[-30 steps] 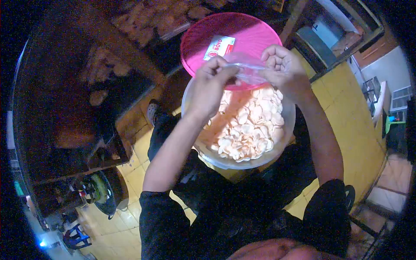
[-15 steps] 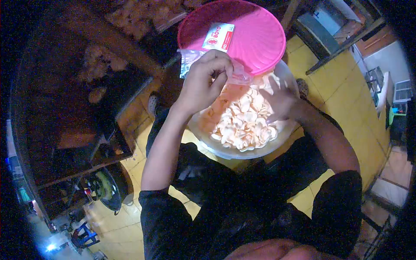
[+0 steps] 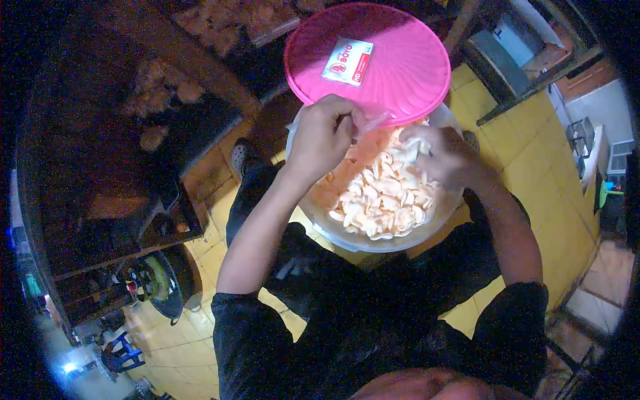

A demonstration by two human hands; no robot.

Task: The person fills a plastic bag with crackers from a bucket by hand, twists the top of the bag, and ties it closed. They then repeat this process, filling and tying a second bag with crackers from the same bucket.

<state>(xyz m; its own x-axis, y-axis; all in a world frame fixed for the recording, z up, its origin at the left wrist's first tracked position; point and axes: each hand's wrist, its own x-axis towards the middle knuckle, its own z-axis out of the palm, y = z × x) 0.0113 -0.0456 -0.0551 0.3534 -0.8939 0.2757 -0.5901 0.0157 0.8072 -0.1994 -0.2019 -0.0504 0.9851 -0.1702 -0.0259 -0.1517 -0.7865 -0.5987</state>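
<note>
A large whitish tub [image 3: 360, 245] between the knees holds many pale, curved crackers [image 3: 383, 200]. Over its far side leans a round pink lid [image 3: 407, 63], on which lies a small packet [image 3: 348, 61] with red "BOYO" print. My left hand [image 3: 327, 130] is closed on a clear plastic bag [image 3: 373, 119] above the tub's left side. At the right side of the tub, my right hand [image 3: 443, 157] has its fingers curled round several crackers; it is partly blurred.
Dark wooden shelving [image 3: 127, 263] stands at the left, with a dark round pan-like object [image 3: 163, 283] beside it. A small blue stool [image 3: 127, 352] is at lower left. A wooden frame [image 3: 533, 83] rises at upper right over yellow floor tiles [image 3: 540, 200].
My right hand has gone from spread fingers over the crackers to curled round some of them. My left hand still holds the bag. The whole view has shifted slightly.
</note>
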